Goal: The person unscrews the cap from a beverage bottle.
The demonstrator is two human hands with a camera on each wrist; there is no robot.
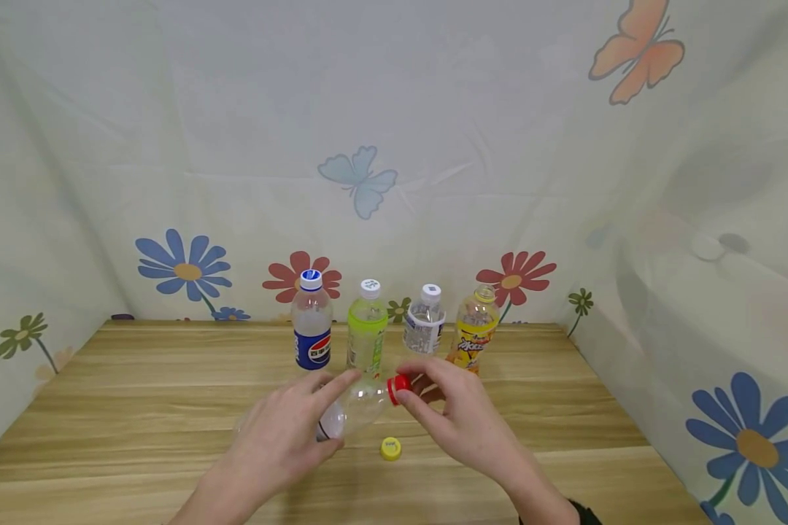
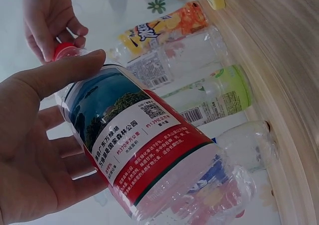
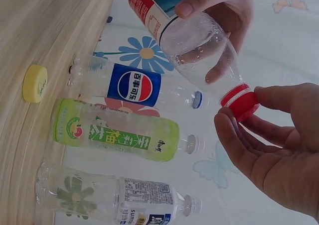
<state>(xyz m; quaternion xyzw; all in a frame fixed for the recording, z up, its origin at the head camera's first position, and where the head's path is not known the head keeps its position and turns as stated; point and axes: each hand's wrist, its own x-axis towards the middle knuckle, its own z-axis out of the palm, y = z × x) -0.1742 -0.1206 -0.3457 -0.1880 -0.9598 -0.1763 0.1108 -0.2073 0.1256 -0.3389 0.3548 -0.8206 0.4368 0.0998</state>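
Observation:
A clear plastic bottle (image 2: 129, 130) with a red, white and landscape-picture label lies tilted in my left hand (image 1: 285, 423), whose fingers and thumb wrap its body. The bottle's neck points right, towards my right hand (image 1: 462, 415). Thumb and fingers of that hand pinch the red cap (image 3: 240, 103) at the mouth of the bottle. In the right wrist view the cap sits on the neck; how tightly it is screwed cannot be told. Below the neck, on the table, a yellow cap (image 1: 390, 448) lies by itself.
Behind the hands stand a Pepsi bottle (image 1: 311, 321), a green-labelled bottle (image 1: 367, 328), a clear white-capped bottle (image 1: 424, 321) and a yellow-labelled bottle (image 1: 476, 328) without a cap. The wooden table (image 1: 138, 408) meets a flowered cloth backdrop (image 1: 236, 109) at the back and sides.

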